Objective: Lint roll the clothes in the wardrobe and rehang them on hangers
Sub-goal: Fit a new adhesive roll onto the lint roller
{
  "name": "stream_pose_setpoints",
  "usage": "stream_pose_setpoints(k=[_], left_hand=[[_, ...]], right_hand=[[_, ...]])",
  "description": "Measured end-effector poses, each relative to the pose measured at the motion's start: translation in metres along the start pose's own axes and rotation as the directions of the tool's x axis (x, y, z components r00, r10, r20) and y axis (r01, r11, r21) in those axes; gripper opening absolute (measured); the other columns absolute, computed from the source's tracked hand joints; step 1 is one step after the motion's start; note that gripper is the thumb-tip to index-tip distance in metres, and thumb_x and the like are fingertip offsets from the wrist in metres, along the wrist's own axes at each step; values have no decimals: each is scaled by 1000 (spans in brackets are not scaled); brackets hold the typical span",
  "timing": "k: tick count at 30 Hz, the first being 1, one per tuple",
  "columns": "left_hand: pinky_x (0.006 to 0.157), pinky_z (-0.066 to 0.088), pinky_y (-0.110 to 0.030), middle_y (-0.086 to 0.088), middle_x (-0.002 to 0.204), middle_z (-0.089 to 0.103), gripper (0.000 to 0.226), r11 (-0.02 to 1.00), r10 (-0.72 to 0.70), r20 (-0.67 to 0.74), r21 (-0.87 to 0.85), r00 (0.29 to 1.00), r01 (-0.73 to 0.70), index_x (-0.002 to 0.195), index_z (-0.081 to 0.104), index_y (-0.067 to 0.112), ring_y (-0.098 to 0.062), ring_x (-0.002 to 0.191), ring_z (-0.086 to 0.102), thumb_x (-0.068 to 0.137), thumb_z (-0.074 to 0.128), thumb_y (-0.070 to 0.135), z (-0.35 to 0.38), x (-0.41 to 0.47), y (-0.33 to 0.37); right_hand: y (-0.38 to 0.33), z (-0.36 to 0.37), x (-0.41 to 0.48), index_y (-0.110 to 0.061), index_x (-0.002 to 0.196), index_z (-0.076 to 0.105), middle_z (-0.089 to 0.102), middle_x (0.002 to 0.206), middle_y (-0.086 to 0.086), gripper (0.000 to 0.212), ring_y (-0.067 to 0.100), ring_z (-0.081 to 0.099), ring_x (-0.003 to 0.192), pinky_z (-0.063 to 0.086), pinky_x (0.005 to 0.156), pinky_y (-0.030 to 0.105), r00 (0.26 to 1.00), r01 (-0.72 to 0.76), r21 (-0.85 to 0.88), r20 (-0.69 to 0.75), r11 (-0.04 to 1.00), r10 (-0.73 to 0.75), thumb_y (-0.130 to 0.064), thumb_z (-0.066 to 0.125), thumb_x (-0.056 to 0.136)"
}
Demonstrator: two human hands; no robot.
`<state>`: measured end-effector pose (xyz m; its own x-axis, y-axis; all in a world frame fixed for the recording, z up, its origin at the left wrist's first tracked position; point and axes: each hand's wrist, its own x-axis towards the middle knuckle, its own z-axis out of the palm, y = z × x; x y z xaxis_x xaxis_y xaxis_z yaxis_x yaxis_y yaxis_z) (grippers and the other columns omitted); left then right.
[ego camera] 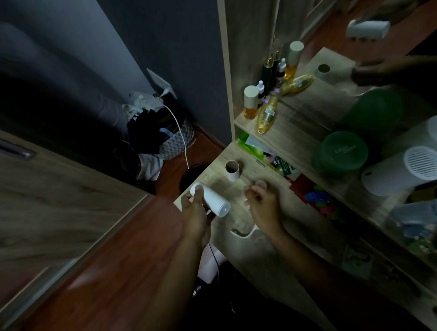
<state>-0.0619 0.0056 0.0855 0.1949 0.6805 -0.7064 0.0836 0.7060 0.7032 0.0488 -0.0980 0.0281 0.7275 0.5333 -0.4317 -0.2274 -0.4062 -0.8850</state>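
Cardboard tube (232, 170) upright on desktop (253, 174), bare wood around, bottles (268, 116) beyond

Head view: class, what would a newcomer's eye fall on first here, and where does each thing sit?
Most likely the white roller, bright against the dim room and gripped in the left hand over the near edge of the desk. Next come the cardboard tube, standing upright on the desk just beyond it, and the green tub on the shelf to the right.
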Motion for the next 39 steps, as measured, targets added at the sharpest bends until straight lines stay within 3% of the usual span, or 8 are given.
stream_pose_setpoints(k=[2, 4, 7, 14, 18, 25, 32, 39], left_hand=[[73, 58, -39, -18, 121, 58, 39, 996, 89, -32, 19, 995, -89, 129, 42, 8, -35, 110, 63, 100, 53, 30, 1, -3, 3], [71, 57, -34, -12, 112, 60, 38, 978, 197, -35, 83, 980, -193, 128, 40, 5, -23, 97, 64, 100, 53, 27, 2, -9, 7], [68, 56, -33, -1, 98, 60, 33, 924, 336, -8, 194, 942, -329, 123, 41, 6, -4, 76, 64, 99, 55, 25, 2, -15, 9], [67, 57, -26, 4, 97, 59, 32, 867, 458, -4, 220, 889, -446, 119, 41, 2, 10, 74, 64, 98, 58, 19, 1, -19, 9], [68, 57, -27, 5, 94, 58, 29, 875, 462, -50, 191, 885, -446, 118, 41, 3, 12, 69, 63, 98, 57, 18, 2, -22, 8], [79, 56, -43, -3, 103, 59, 28, 840, 520, -67, 221, 852, -495, 113, 42, 9, 5, 80, 63, 96, 61, 20, -1, -20, 12], [70, 57, -30, -1, 98, 60, 28, 840, 524, -62, 203, 849, -503, 116, 41, 7, 7, 74, 65, 97, 59, 19, 0, -19, 13], [80, 59, -43, -2, 103, 63, 25, 851, 511, -103, 200, 853, -486, 111, 43, 15, -4, 86, 66, 96, 61, 24, -4, -14, 14]], right_hand=[[-10, 8, -20, -14, 97, 67, 73, 93, 13, 18, 24, 71, 78, 56, 65, 33, 972, -190, 250, 182, 949, 147, -31, 60, 95], [-16, 15, -32, -9, 115, 63, 72, 106, 19, 34, 32, 73, 87, 59, 69, 38, 919, -353, 439, 331, 826, 217, -35, 61, 93], [-27, 20, -43, -10, 123, 60, 71, 112, 20, 42, 35, 72, 97, 57, 83, 41, 897, -380, 546, 415, 747, 153, -32, 66, 87], [-35, 19, -43, -8, 124, 60, 72, 115, 13, 31, 30, 70, 104, 55, 94, 36, 875, -400, 563, 470, 723, 119, -12, 63, 93], [-31, 22, -41, -6, 132, 55, 70, 117, 17, 44, 33, 70, 105, 51, 99, 43, 880, -397, 544, 455, 740, 138, -14, 67, 90], [-28, 22, -39, -10, 128, 58, 71, 116, 15, 43, 38, 68, 105, 56, 90, 38, 878, -411, 569, 457, 712, 141, -12, 70, 86], [-27, 24, -37, -11, 129, 57, 70, 118, 14, 43, 38, 68, 105, 55, 87, 41, 892, -357, 562, 441, 747, 94, -2, 68, 88], [-25, 26, -36, -8, 123, 59, 70, 116, 16, 35, 36, 71, 100, 58, 79, 41, 916, -298, 525, 394, 797, 82, -2, 65, 90]])
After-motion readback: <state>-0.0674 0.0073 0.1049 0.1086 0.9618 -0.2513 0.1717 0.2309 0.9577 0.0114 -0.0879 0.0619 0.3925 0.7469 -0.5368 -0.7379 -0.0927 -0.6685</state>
